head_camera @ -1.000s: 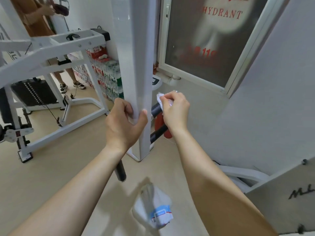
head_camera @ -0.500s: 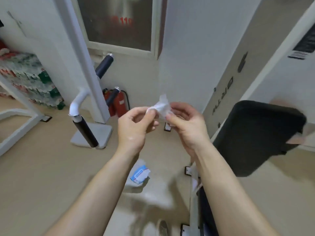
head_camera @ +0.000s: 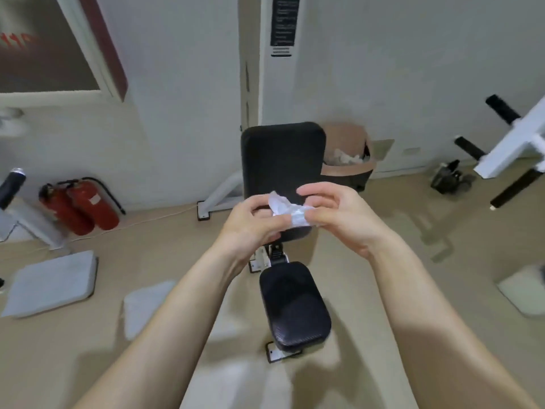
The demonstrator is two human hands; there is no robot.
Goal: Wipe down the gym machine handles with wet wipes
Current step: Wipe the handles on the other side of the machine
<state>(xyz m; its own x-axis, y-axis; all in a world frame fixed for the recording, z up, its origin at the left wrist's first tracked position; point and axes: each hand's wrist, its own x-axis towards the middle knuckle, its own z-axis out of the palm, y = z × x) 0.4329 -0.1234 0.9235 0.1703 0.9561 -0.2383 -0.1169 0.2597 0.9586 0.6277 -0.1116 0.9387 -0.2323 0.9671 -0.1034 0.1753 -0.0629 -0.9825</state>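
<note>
A crumpled white wet wipe [head_camera: 287, 212] is pinched between both hands at chest height in the head view. My left hand [head_camera: 250, 224] holds its left end and my right hand [head_camera: 339, 215] holds its right end. Behind and below them stands the machine's black back pad [head_camera: 281, 154] and black seat pad [head_camera: 295, 305]. A black handle grip [head_camera: 10, 187] shows at the far left edge. More black handles [head_camera: 501, 109] stick out from a white frame at the right.
A brown bin [head_camera: 349, 163] with white wipes inside stands behind the back pad. Two red fire extinguishers [head_camera: 82, 206] lean by the left wall. A grey base plate [head_camera: 53, 283] lies on the floor at left. Beige floor surrounds the seat.
My left hand let go of the white post and joined the right on the wipe. My view swung right, from the post and handle to the seat and the bin.
</note>
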